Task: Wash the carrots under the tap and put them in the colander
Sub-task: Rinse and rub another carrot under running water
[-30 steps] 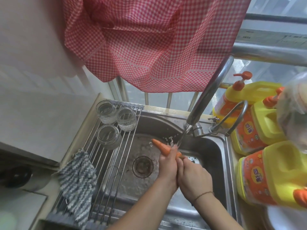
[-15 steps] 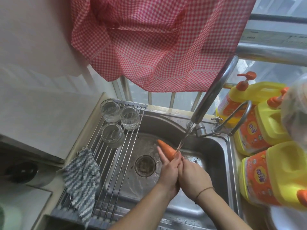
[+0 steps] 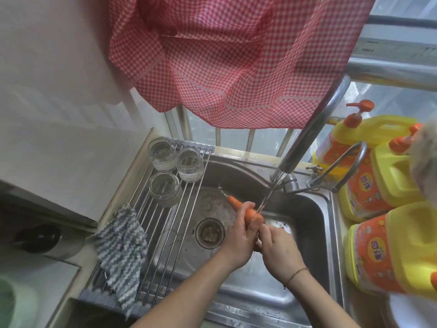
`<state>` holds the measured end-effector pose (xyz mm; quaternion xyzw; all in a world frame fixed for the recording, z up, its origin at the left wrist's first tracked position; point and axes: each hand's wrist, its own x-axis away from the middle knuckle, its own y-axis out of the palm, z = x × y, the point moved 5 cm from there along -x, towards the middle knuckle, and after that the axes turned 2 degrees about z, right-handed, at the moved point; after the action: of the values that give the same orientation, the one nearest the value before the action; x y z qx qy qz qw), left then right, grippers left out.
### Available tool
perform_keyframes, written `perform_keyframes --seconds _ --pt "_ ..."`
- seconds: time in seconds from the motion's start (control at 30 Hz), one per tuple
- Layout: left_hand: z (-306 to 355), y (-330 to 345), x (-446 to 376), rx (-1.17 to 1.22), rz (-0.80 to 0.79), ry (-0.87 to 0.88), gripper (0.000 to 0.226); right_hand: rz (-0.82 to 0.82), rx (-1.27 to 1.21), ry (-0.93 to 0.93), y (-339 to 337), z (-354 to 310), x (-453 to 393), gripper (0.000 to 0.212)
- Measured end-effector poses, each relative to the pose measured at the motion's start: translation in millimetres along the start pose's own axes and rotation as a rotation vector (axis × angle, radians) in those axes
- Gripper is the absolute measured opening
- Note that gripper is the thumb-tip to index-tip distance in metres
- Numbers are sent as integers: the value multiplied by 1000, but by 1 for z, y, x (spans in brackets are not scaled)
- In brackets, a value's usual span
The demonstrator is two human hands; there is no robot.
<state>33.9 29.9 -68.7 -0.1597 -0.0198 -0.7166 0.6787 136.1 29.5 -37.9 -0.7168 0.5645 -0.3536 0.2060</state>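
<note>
An orange carrot [image 3: 238, 204] is held over the steel sink [image 3: 305, 209], its tip pointing up and left. Water runs from the tap [image 3: 314, 124] onto its thick end. My left hand [image 3: 238, 237] grips the carrot around its middle. My right hand [image 3: 279, 249] holds the carrot's lower end, which is hidden between both hands. A green rim [image 3: 6, 301] shows at the bottom left edge; I cannot tell if it is the colander.
A roll-up wire rack [image 3: 163, 223] covers the sink's left part, carrying three glass jars [image 3: 165, 188] and a striped cloth [image 3: 120, 249]. Yellow detergent jugs [image 3: 392, 252] stand to the right. A red checked curtain [image 3: 236, 55] hangs above. The drain [image 3: 210, 233] lies below the carrot.
The carrot has slid further through my hands and sits slightly lower under the stream; both hands stay wrapped on it.
</note>
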Motion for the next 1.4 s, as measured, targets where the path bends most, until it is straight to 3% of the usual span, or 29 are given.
perform_keyframes --seconds 0.1,0.27,0.37,0.47,0.6,0.77,0.87,0.93,1.0,1.13,1.2,1.4 --pt "-6 1 2 -39 -28 2 43 -11 -3 19 3 2 2 52" --pt "-7 0 3 -67 -46 63 29 -34 -35 39 11 1 4 47" --pt "-9 -1 4 -106 -87 96 32 -53 -18 39 9 -4 4 44" --pt "-14 0 7 -161 -122 86 37 -111 163 18 6 -8 3 36" --pt "-22 0 7 -233 -145 107 45 -149 228 144 7 -9 3 34" --pt "-27 -2 5 -381 -143 171 56 -133 -232 351 7 2 -1 34" --pt "-16 -15 7 -765 94 296 47 -124 -664 550 7 -1 5 29" --pt "-6 -22 8 -943 260 403 42 -168 -745 598 7 -4 8 28" --pt "-4 -24 4 -905 306 517 38 -211 -789 624 7 -8 10 28" --pt "-7 -20 -7 -562 101 634 39 -255 -847 623 3 -15 13 34" --pt "-9 -19 -10 -420 63 613 37 -261 -865 612 2 -18 13 36" --pt "-11 -13 -13 -213 202 483 25 -252 -827 540 -3 -24 7 35"
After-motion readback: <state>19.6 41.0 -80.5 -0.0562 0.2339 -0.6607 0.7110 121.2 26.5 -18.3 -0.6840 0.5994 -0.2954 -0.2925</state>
